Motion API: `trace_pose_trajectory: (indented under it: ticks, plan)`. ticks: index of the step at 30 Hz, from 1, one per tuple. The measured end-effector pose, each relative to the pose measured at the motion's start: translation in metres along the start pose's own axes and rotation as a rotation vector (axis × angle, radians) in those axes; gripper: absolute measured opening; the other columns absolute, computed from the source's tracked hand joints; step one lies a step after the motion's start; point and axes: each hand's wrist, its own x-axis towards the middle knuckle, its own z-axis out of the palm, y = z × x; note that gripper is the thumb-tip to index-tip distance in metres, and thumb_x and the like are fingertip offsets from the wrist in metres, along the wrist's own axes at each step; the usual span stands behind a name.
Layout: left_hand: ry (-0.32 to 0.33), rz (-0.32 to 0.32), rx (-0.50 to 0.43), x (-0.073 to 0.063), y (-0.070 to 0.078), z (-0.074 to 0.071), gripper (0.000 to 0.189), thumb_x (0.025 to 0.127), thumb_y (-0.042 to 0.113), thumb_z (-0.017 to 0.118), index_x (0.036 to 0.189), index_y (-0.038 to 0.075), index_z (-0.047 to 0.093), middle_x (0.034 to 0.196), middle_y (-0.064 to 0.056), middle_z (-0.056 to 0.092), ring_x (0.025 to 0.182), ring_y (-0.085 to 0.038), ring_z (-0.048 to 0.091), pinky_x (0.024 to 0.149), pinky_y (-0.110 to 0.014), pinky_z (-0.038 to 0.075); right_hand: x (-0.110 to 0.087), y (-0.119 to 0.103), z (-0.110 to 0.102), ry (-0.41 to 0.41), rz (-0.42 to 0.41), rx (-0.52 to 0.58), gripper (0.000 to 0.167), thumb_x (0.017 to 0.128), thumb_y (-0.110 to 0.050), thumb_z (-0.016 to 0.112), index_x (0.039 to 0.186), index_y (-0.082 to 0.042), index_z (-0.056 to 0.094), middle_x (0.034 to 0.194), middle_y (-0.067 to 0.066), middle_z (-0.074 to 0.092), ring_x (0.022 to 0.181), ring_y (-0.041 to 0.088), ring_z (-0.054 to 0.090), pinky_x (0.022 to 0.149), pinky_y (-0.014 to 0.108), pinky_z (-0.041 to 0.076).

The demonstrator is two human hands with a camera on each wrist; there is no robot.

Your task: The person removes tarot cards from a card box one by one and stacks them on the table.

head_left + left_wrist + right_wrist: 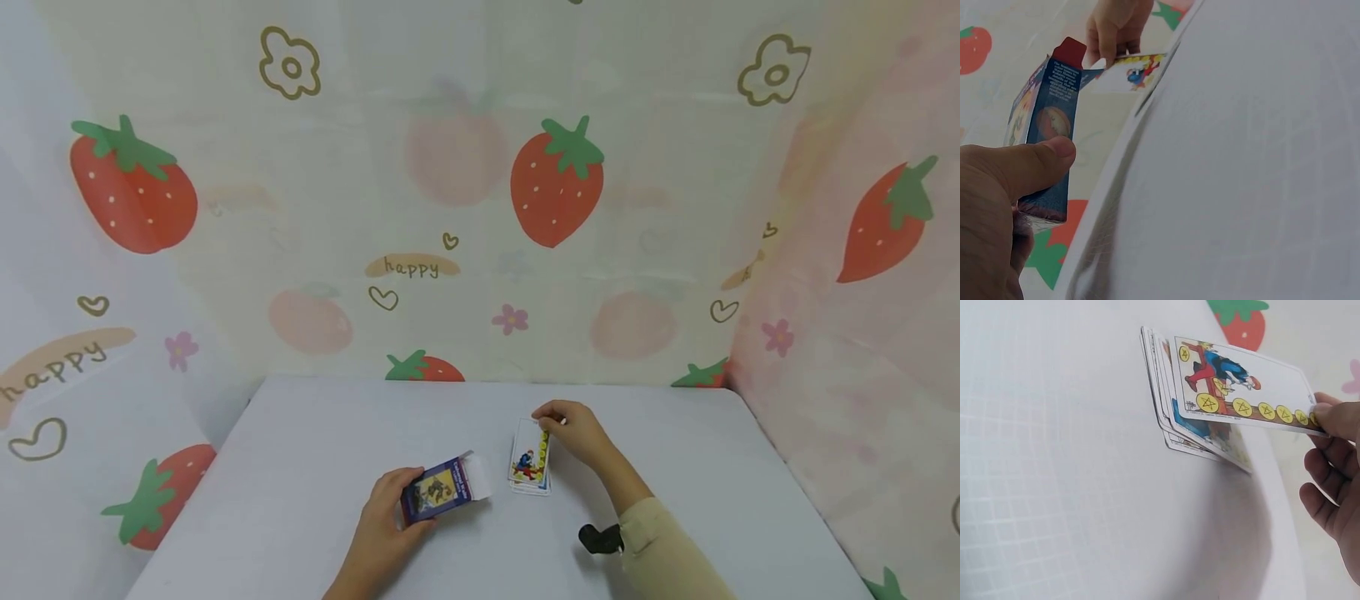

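My left hand [387,514] grips a dark blue card box [437,490], its open flap end pointing right. In the left wrist view the thumb lies across the side of the box [1052,134], below a raised red flap. My right hand [576,429] pinches one tarot card [1244,390] by its far right corner, between thumb and fingers. The card shows a figure in blue and red with yellow star coins. Beneath it, slightly fanned, lies a small pile of cards [1179,434] on the white table [315,442].
A black object [600,539] sits by the right sleeve [667,550], over the table. Behind the table stands a cloth backdrop [465,325] printed with strawberries and flowers, with patterned side cloths at left and right.
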Motion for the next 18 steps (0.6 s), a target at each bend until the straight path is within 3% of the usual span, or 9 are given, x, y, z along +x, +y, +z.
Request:
trace_pose_trajectory:
  ticks: [11,18]
  plan:
    - [-0.014,-0.025,-0.014,0.000,-0.001,0.001,0.081,0.069,0.015,0.095,0.140,0.020,0.058,0.138,0.008,0.056,0.132,-0.016,0.052,0.115,-0.047,0.044,0.005,0.009,0.007,0.006,0.055,0.000,0.011,0.098,-0.012,0.068,0.103,-0.016,0.077,0.091,-0.003,0.068,0.085,0.014,0.057,0.071,0.028,0.048]
    - [0.001,0.007,0.007,0.000,-0.003,0.000,0.081,0.069,0.016,0.095,0.140,0.022,0.057,0.137,0.009,0.056,0.131,-0.016,0.053,0.113,-0.048,0.046,0.008,0.007,0.012,-0.005,0.065,0.001,0.011,0.097,-0.010,0.068,0.101,-0.015,0.077,0.091,-0.002,0.068,0.087,0.016,0.058,0.076,0.031,0.049]
